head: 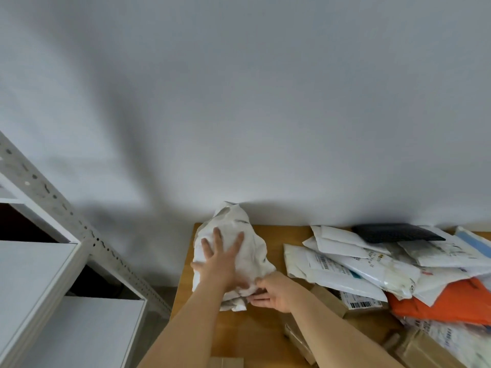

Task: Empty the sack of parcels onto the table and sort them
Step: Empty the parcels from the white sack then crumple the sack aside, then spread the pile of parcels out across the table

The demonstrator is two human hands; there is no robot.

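Note:
A crumpled white sack [239, 229] lies bunched at the far left corner of the wooden table [281, 235], against the wall. My left hand [221, 258] rests flat on top of it with fingers spread. My right hand [271, 292] pinches the sack's near edge between thumb and fingers. To the right, a heap of parcels spreads over the table: white mailer bags [345, 264], a black pouch [396, 232], an orange bag [446, 301] and brown cardboard boxes [353, 304].
A white metal shelving rack [53, 261] with a perforated upright stands left of the table, with a narrow gap between them. A plain white wall [265, 102] rises behind the table. More boxes [425, 351] lie at the near right.

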